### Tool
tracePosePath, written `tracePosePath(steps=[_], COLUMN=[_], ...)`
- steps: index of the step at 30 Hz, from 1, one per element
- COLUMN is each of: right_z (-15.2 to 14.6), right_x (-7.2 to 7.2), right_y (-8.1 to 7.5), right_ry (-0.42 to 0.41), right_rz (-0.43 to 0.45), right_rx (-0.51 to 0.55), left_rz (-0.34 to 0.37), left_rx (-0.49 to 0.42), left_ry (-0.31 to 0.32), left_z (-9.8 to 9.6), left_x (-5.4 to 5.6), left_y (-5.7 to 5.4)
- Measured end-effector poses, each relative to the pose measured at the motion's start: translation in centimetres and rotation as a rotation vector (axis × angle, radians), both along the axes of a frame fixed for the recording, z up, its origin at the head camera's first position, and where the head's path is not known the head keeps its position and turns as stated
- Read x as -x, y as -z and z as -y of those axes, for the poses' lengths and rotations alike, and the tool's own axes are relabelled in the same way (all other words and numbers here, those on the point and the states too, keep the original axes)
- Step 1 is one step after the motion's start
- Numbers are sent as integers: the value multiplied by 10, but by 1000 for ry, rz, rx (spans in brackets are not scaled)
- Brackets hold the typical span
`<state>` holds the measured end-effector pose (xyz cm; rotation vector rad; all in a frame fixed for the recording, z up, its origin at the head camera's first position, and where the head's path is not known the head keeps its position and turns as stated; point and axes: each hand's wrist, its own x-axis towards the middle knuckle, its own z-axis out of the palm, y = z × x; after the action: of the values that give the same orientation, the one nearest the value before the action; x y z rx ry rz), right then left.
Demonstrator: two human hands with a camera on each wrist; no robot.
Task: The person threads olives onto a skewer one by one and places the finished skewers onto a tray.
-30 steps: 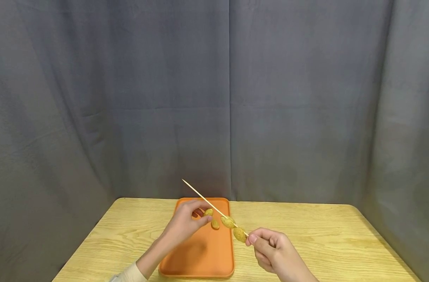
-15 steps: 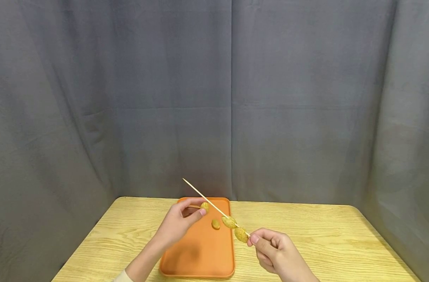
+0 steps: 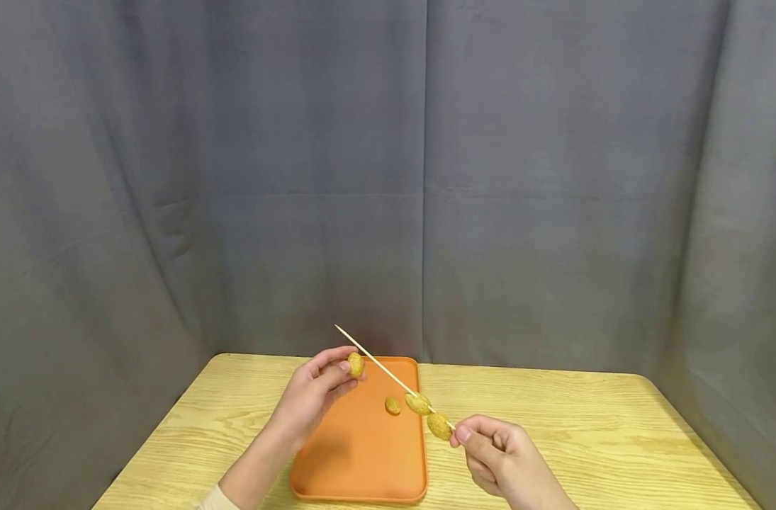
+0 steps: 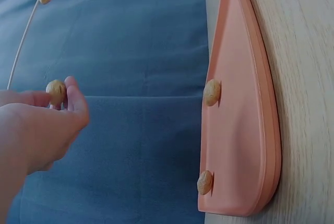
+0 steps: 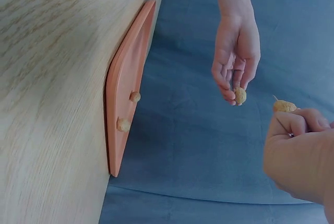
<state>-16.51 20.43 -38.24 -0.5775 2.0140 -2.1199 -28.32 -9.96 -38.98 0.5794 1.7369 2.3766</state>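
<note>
Orange rectangular tray; raised near it, slim pale wooden skewer, probably light and stiff, right hand pinching its lower end, the sound hold; yellow-brown oval ball, likely light, soft, left hand pinching its sides.

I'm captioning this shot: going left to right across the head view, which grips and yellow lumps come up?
Left grip, pinched lump, loose lump on the tray, upper skewered lump, lower skewered lump, right grip.
</note>
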Motion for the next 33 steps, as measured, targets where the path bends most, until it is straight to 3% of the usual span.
tracePosePath(steps=[6,11,22,33], right_z=[-1,-1,-3,-8], right_x=[1,2,2,-3], right_y=[1,3,2,2], right_ry=[-3,-15,-29,-22], right_rz=[25,38,14,14], right_rx=[5,-1,-20,-29], left_rz=[37,55,3,-8], left_rx=[-83,-135,-283,-340], left_ry=[13,-38,-109,-159], left_z=[4,7,8,1], left_x=[1,0,-3,-6], left_y=[-2,-8,-28,-32])
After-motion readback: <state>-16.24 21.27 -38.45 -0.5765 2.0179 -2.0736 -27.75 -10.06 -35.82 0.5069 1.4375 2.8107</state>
